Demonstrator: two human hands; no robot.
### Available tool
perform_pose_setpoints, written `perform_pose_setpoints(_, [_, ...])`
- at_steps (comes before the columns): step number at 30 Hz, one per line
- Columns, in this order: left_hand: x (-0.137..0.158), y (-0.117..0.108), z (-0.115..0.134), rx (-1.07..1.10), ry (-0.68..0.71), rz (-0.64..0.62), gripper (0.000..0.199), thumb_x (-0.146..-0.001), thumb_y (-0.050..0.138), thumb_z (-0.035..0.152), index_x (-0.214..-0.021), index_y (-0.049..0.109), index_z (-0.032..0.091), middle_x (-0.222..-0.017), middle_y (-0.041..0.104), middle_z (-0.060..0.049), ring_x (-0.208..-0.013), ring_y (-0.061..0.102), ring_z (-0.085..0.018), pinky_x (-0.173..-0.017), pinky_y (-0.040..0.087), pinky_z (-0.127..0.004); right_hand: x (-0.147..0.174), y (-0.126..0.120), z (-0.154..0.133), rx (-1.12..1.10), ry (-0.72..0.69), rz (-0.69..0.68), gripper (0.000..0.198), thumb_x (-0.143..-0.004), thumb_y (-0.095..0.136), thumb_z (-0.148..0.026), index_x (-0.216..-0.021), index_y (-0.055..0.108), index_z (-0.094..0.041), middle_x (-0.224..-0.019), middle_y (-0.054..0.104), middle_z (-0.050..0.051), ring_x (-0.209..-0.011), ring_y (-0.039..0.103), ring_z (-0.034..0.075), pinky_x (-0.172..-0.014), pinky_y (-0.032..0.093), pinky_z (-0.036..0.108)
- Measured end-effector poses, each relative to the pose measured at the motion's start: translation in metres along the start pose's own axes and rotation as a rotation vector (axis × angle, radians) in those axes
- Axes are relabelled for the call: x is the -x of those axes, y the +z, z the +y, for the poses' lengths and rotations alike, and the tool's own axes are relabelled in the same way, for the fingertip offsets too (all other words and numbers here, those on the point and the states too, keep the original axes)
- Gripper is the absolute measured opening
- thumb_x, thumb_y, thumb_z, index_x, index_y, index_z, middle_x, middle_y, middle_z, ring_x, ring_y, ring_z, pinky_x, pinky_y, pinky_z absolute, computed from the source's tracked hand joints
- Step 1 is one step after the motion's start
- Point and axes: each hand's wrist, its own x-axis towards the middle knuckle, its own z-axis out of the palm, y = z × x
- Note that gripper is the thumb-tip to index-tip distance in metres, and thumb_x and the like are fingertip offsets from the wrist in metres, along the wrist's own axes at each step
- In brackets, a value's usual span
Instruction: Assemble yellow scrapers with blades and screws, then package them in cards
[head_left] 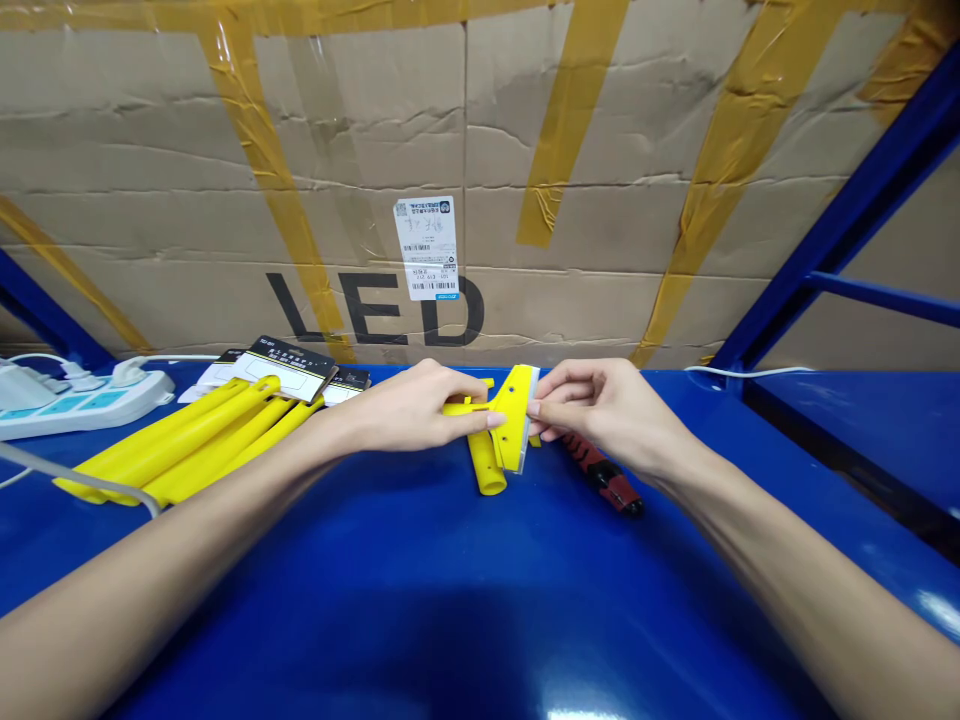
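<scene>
In the middle of the head view is a yellow scraper head (514, 415) with small dark holes and a thin pale blade (530, 425) along its right edge. My left hand (431, 405) is closed on the scraper head's left side, thumb lying on top. Thumb and fingers of my right hand (581, 400) pinch the blade at its right edge. Beneath them a hollow yellow handle (487, 465) lies on the blue surface, partly covered by the scraper head. A red and black screwdriver (604, 475) rests under and beside my right hand, its far end hidden.
Several yellow handles (202, 440) lie at left with black and white packaging cards (281, 365). Farther left is a white power strip (97, 400) with plugs and cables. A large taped cardboard box (360, 150) stands behind. A blue metal frame post (847, 200) rises at right.
</scene>
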Motion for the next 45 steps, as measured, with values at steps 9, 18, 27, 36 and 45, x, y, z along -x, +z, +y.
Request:
perform_pose_setpoints(9, [-0.0005, -0.0004, 0.0023, 0.008, -0.019, 0.024, 0.048, -0.096, 0.048, 0.059, -0.072, 0.054, 0.019, -0.06, 0.042, 0.006, -0.056, 0.033, -0.01, -0.054, 0.023, -0.027, 0.0002, -0.0043, -0.0003, 0.038, -0.027, -0.03, 0.031, -0.062, 0.093, -0.035, -0.073, 0.069, -0.018, -0.066, 0.076, 0.007, -0.062, 0.072, 0.02, -0.061, 0.058, 0.032])
perform_pose_setpoints(18, [-0.0001, -0.0019, 0.0024, 0.017, -0.027, 0.013, 0.048, -0.096, 0.048, 0.061, -0.073, 0.054, 0.019, -0.061, 0.042, 0.005, -0.056, 0.032, -0.01, -0.055, 0.022, -0.028, -0.0009, -0.0086, 0.0012, 0.06, -0.067, -0.076, 0.026, -0.068, 0.089, -0.035, -0.075, 0.07, -0.019, -0.068, 0.076, 0.007, -0.062, 0.071, 0.02, -0.061, 0.056, 0.031])
perform_pose_setpoints(27, [-0.001, -0.0035, 0.0004, 0.04, -0.01, -0.01, 0.047, -0.096, 0.049, 0.059, -0.075, 0.056, 0.018, -0.065, 0.042, 0.005, -0.06, 0.033, -0.01, -0.055, 0.024, -0.026, 0.0003, -0.0071, 0.0016, 0.036, -0.053, -0.069, 0.028, -0.065, 0.092, -0.034, -0.076, 0.07, -0.019, -0.068, 0.076, 0.007, -0.064, 0.073, 0.021, -0.063, 0.059, 0.032])
perform_pose_setpoints(36, [-0.0011, 0.0024, -0.0011, 0.074, -0.013, 0.006, 0.045, -0.096, 0.05, 0.058, -0.078, 0.06, 0.018, -0.064, 0.046, 0.005, -0.057, 0.035, -0.01, -0.054, 0.023, -0.027, 0.0005, -0.0004, -0.0001, 0.032, 0.007, -0.001, 0.027, -0.066, 0.091, -0.023, -0.075, 0.066, -0.017, -0.065, 0.076, 0.007, -0.063, 0.074, 0.021, -0.062, 0.06, 0.029])
perform_pose_setpoints(45, [-0.0023, 0.0021, -0.0016, 0.115, -0.046, 0.038, 0.047, -0.095, 0.05, 0.061, -0.076, 0.059, 0.018, -0.065, 0.042, 0.005, -0.058, 0.034, -0.01, -0.054, 0.023, -0.027, 0.0021, 0.0009, -0.0031, 0.028, -0.047, 0.044, 0.022, -0.07, 0.086, -0.012, -0.082, 0.067, -0.015, -0.065, 0.075, 0.004, -0.059, 0.073, 0.016, -0.058, 0.06, 0.023])
